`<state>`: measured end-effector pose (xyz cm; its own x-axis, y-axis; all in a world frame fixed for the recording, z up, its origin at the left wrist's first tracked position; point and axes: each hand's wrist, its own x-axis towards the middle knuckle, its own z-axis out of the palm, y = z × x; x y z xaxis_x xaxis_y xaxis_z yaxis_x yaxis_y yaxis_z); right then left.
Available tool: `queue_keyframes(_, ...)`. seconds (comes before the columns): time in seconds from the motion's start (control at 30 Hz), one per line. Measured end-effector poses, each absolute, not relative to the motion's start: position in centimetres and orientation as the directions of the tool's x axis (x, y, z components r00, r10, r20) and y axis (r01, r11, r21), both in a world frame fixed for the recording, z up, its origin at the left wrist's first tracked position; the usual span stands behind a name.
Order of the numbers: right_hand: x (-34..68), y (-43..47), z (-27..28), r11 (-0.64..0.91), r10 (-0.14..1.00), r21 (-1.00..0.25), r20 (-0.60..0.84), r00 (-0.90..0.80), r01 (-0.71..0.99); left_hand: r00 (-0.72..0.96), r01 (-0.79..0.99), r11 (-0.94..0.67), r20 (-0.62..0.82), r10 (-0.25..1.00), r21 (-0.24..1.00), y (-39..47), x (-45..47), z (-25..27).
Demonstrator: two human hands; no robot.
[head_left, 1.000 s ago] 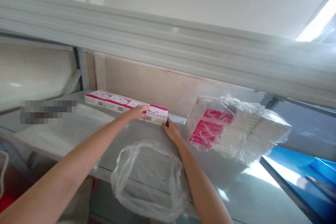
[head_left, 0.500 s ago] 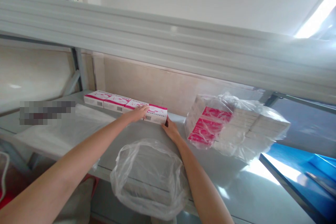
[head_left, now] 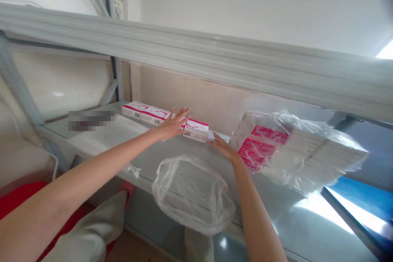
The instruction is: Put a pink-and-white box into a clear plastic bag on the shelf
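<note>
Pixelated patch [head_left: 91, 120] hiding the shelf's left end; box row [head_left: 166, 120] partly covered by left hand [head_left: 172, 125].

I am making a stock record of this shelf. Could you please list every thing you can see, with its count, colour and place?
Small boxes: at least three in a row, white and pink, at the back of the shelf.
Wrapped bundle of boxes: one, white and pink in clear plastic, right.
Clear plastic bag: one, at the front edge.
White sheet: one, left.
Shelf: one, grey metal.
Upper beam: one, grey, above.
Left hand: open, fingers spread, at the row.
Right hand: open, beside the bundle.
</note>
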<state>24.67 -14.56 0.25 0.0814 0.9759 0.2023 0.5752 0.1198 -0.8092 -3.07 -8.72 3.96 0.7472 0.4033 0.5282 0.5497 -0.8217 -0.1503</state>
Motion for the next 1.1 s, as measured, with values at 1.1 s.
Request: queue_keyframes(1.1, 3.0, -34.2, 0.1, 0.121, 0.877, -0.405, 0.471, 0.094, 0.906, 0.462, 0.483, -0.726, 0.562, 0.686, 0.489, -31.3, -15.7, -1.0)
